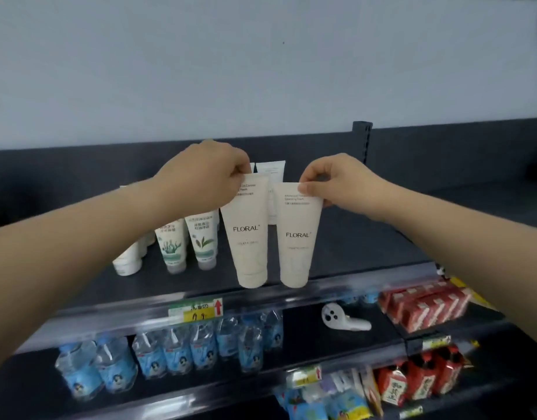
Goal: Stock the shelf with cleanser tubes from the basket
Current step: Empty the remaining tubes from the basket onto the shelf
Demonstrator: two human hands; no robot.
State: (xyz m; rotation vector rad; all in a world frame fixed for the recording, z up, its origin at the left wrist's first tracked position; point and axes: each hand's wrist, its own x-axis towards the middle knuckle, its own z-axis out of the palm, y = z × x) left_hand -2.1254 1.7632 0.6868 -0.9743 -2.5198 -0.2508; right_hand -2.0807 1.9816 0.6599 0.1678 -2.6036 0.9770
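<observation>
Two cream FLORAL cleanser tubes stand cap-down side by side near the front edge of the dark top shelf (367, 247). My left hand (205, 174) pinches the crimped top of the left tube (249, 237). My right hand (337, 180) pinches the top of the right tube (297, 237). Whether the caps touch the shelf I cannot tell. Behind them stands another white tube (273, 171), mostly hidden. The basket is not in view.
Left of the held tubes stand two green-printed tubes (185, 241) and white tubes (129, 259). The shelf below holds water bottles (170, 353), a white handheld device (343, 318) and red cartons (421, 304). A yellow price tag (196, 309) sits on the shelf rail.
</observation>
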